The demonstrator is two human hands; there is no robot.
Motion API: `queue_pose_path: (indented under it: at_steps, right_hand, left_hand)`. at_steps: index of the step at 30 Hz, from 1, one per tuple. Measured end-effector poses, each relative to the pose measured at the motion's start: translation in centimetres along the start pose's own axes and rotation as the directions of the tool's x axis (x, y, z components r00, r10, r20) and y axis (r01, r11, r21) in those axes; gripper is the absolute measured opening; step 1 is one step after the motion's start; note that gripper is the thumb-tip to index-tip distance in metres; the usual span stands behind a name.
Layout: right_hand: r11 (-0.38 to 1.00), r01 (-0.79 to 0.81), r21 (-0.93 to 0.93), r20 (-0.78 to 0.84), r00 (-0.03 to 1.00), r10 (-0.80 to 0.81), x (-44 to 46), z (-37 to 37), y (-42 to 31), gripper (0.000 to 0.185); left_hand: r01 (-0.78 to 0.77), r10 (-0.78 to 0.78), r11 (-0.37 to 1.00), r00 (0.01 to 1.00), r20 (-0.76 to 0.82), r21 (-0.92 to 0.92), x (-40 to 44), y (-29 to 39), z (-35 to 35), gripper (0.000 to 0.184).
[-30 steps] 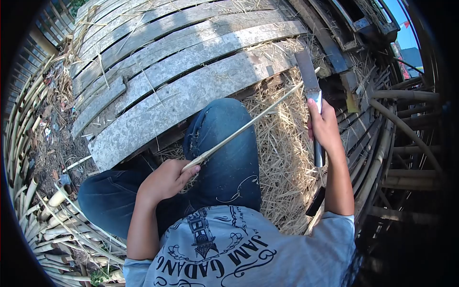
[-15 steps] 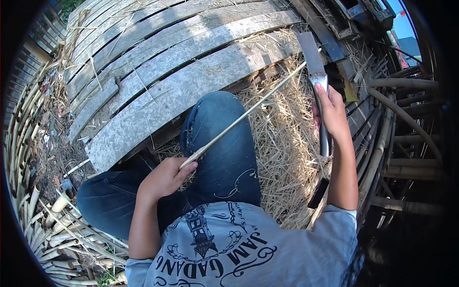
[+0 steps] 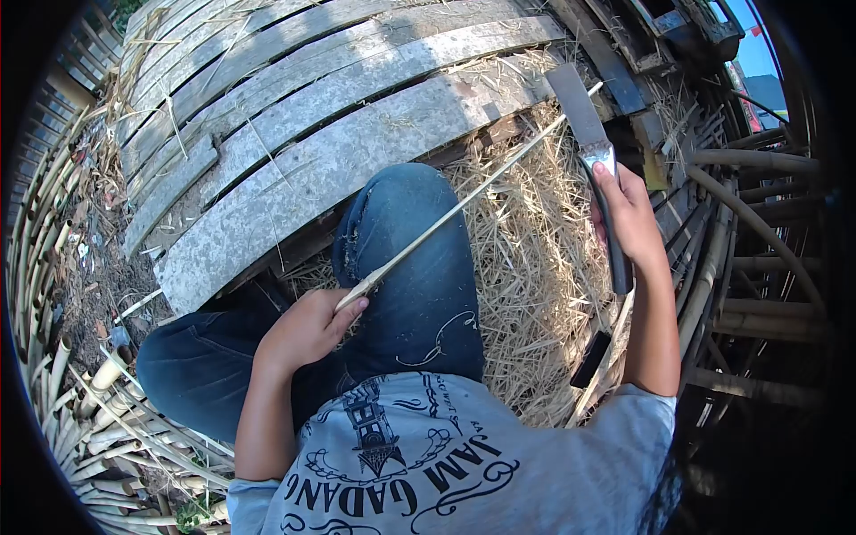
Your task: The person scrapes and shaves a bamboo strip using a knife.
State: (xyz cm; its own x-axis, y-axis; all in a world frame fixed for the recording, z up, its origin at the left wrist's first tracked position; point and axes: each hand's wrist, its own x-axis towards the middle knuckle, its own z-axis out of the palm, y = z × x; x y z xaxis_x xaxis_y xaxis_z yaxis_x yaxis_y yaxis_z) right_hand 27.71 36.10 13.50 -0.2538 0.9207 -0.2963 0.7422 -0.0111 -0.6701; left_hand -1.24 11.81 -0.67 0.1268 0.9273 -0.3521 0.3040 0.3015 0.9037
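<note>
A thin pale bamboo stick point(image 3: 455, 212) slants up and right across the raised knee, its near end held in my left hand point(image 3: 314, 328). Its far part passes behind the broad blade point(image 3: 578, 105) of a knife, and the tip shows just beyond. My right hand point(image 3: 629, 214) is wrapped round the knife's handle point(image 3: 615, 259), with the thumb near the base of the blade. Whether blade and stick touch, I cannot tell.
A weathered slatted wooden platform point(image 3: 357, 147) lies ahead. Pale shavings point(image 3: 526, 267) cover the ground right of the knee. A small black object point(image 3: 591, 359) lies by the right arm. Bamboo poles point(image 3: 102, 374) are piled at the left, and more bamboo rails point(image 3: 767, 263) stand at the right.
Over the last second the right hand and knife have shifted slightly right, and the handle end has swung right. The stick's tip now shows past the blade. The left hand keeps its hold.
</note>
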Motion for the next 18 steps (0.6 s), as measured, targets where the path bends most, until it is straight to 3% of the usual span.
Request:
queue_pose_path:
  at_steps: [1, 2, 4, 6, 8, 12, 15, 16, 18]
  right_hand:
    - [0.999, -0.004, 0.05, -0.113, 0.994, 0.009, -0.2, 1.1, 0.0, 0.039]
    - [1.0, -0.016, 0.023, 0.014, 1.0, 0.016, -0.4, 1.3, 0.2, 0.04]
    - [0.994, -0.06, -0.087, 0.081, 0.994, 0.067, -0.7, 0.5, -0.1, 0.038]
    - [0.996, -0.07, -0.05, 0.113, 0.991, 0.075, -0.2, -1.5, -0.5, 0.037]
    - [0.998, -0.03, -0.048, 0.012, 0.999, 0.031, -0.2, -0.2, -0.3, 0.036]
    - [0.996, -0.084, -0.014, 0.131, 0.988, 0.085, -0.7, 0.2, -0.5, 0.036]
    - [0.997, -0.016, 0.074, -0.114, 0.993, 0.025, -0.1, 0.6, 0.0, 0.036]
    - [1.0, -0.03, 0.009, 0.037, 0.999, 0.029, -0.4, 0.9, 0.1, 0.036]
    - [0.997, -0.083, -0.005, 0.135, 0.987, 0.083, -1.9, 2.0, -0.6, 0.036]
  left_hand:
    - [-0.001, 0.001, 1.0, 1.0, 0.001, 0.002, 0.0, 0.2, -0.3, 0.04]
    - [0.059, -0.058, 0.998, 0.998, 0.04, -0.004, -0.2, 0.6, -0.7, 0.04]
    - [0.116, -0.115, 0.993, 0.991, 0.071, -0.008, -0.3, 1.0, -0.9, 0.04]
    - [0.068, -0.068, 0.997, 0.997, 0.024, 0.036, -0.5, 1.0, -0.9, 0.04]
    - [0.052, -0.053, 0.999, 0.999, 0.008, 0.013, -0.1, 0.3, -0.3, 0.039]
    - [0.069, -0.069, 0.996, 0.998, -0.003, 0.05, -0.5, 0.7, -0.6, 0.038]
    - [0.029, -0.029, 1.0, 1.0, -0.012, 0.001, -0.1, 0.0, -0.1, 0.04]
    - [0.017, -0.017, 1.0, 1.0, 0.003, -0.023, -0.1, 0.0, 0.0, 0.041]
    - [0.06, -0.06, 0.998, 0.998, 0.016, 0.003, -0.5, 0.9, -0.8, 0.041]
